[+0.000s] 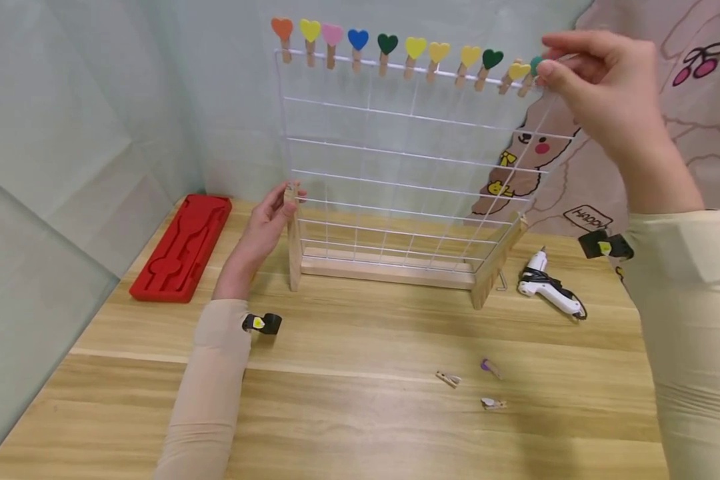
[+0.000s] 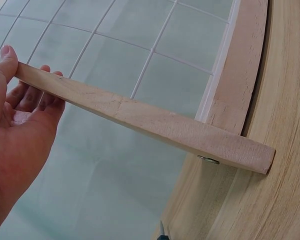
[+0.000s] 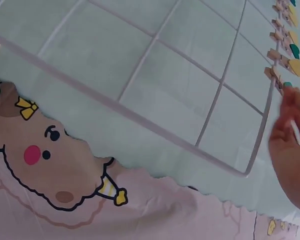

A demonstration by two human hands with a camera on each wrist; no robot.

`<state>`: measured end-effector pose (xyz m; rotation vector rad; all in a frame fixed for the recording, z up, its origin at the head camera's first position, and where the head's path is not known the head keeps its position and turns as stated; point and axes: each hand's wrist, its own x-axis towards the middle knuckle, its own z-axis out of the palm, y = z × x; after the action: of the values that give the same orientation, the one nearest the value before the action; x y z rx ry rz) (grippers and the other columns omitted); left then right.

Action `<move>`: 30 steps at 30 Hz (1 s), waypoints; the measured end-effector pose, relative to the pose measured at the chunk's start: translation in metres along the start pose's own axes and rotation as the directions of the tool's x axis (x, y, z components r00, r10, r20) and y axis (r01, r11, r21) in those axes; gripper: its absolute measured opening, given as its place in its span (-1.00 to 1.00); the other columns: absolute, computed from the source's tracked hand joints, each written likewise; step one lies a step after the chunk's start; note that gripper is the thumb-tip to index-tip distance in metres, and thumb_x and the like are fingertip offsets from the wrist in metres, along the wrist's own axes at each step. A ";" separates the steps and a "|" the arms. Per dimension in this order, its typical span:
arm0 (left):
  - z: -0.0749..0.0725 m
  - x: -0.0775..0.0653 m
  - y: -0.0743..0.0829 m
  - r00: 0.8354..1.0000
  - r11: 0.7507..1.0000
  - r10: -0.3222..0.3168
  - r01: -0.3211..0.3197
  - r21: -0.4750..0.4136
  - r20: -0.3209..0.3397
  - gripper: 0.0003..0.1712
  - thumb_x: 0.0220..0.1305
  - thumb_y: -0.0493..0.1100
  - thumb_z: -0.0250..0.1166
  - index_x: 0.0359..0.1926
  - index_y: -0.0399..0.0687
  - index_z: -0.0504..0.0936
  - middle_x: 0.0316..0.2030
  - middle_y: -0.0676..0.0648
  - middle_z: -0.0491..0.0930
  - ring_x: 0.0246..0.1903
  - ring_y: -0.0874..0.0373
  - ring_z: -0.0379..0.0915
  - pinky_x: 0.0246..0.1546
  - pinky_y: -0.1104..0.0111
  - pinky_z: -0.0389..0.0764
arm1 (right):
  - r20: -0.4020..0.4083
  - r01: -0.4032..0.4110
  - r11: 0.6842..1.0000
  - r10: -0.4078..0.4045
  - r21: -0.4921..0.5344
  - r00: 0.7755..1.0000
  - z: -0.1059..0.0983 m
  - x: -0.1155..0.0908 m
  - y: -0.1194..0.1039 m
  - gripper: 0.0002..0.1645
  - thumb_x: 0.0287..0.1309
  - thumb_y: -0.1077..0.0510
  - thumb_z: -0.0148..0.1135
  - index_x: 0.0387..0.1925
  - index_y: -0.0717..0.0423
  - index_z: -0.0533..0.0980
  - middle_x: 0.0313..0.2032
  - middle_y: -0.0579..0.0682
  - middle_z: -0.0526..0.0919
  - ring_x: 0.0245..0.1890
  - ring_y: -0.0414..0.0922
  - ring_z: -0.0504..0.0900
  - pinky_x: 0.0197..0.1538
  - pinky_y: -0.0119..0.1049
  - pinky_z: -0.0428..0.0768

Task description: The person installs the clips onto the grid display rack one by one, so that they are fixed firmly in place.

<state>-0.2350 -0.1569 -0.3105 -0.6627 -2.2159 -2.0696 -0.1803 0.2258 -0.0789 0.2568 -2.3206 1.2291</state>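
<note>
A white wire grid stands upright in a wooden base. Along its top wire sits a row of small wooden clothespins with coloured hearts, among them a blue one. At the right end, my right hand pinches the clothespin with a teal heart between thumb and fingers; the fingertips partly cover the heart. My left hand holds the top of the stand's left wooden post, thumb on one side and fingers on the other in the left wrist view.
Three loose clothespins lie on the table: a plain-looking one, a purple-topped one and one with a whitish top. A white glue gun with black cord rests right of the stand. At left lies a red moulded tray.
</note>
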 end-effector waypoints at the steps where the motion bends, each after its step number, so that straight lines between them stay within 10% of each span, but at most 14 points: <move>1: 0.000 0.000 0.000 1.000 1.000 -0.002 0.002 0.001 0.000 -0.45 0.26 -0.03 -0.06 0.26 -0.01 0.12 0.14 -0.13 0.26 0.14 0.14 0.14 0.16 0.19 0.15 | -0.039 0.031 0.999 -0.031 0.016 0.999 0.000 -0.003 0.001 -0.57 -0.09 0.08 0.19 -0.09 0.06 0.50 -0.31 -0.12 0.51 -0.44 -0.30 0.44 -0.53 -0.65 0.33; 6: 0.003 0.000 0.005 1.000 1.000 0.006 -0.006 -0.002 -0.005 -0.46 0.28 -0.08 -0.07 0.26 -0.10 0.11 0.13 -0.19 0.25 0.14 0.09 0.14 0.12 0.31 0.20 | -0.172 0.235 0.971 -0.224 0.050 0.959 0.000 -0.034 0.017 -0.70 -0.08 0.27 0.21 -0.21 0.25 0.53 -0.31 -0.01 0.54 -0.44 -0.25 0.51 -0.37 -0.60 0.45; 13: 0.004 0.002 0.009 1.000 1.000 0.012 -0.012 0.003 -0.014 -0.45 0.27 -0.08 -0.07 0.26 -0.10 0.11 0.13 -0.19 0.26 0.14 0.05 0.13 0.10 0.33 0.21 | 0.134 0.315 0.949 -0.309 -0.024 0.942 0.027 -0.110 0.087 -0.67 -0.21 0.52 0.22 -0.27 0.35 0.52 -0.39 0.06 0.59 -0.45 -0.28 0.50 -0.41 -0.58 0.46; 19: 0.003 0.000 0.006 1.000 1.000 -0.008 0.008 -0.011 -0.024 -0.45 0.26 -0.07 -0.05 0.26 -0.06 0.13 0.14 -0.20 0.25 0.15 0.08 0.13 0.15 0.22 0.15 | 0.404 0.246 0.938 -0.132 -0.245 0.905 0.056 -0.184 0.157 -0.68 -0.21 0.19 0.35 -0.28 0.12 0.55 -0.48 -0.13 0.58 -0.53 -0.36 0.46 -0.52 -0.50 0.43; 26: -0.003 0.006 -0.010 1.000 1.000 0.002 -0.002 -0.002 -0.029 -0.45 0.24 -0.05 -0.03 0.25 0.03 0.15 0.13 -0.11 0.28 0.13 0.17 0.16 0.16 0.23 0.16 | 0.627 0.129 0.939 0.108 -0.320 0.771 0.046 -0.240 0.188 -0.31 -0.38 -0.05 0.43 -0.13 0.16 0.44 -0.32 -0.04 0.52 -0.39 -0.18 0.50 -0.42 -0.40 0.46; 30: -0.003 0.008 -0.017 1.000 1.000 0.003 -0.003 0.000 -0.022 -0.45 0.24 -0.05 -0.03 0.25 0.04 0.14 0.12 -0.06 0.30 0.14 0.18 0.15 0.16 0.26 0.16 | 0.648 0.101 0.933 0.158 -0.345 0.745 0.041 -0.256 0.196 -0.32 -0.37 -0.16 0.38 -0.18 0.12 0.41 -0.38 -0.12 0.50 -0.42 -0.24 0.46 -0.39 -0.40 0.46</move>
<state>-0.2490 -0.1580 -0.3232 -0.6400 -2.2024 -2.0656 -0.0495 0.2891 -0.3702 0.6190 -3.1252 0.7496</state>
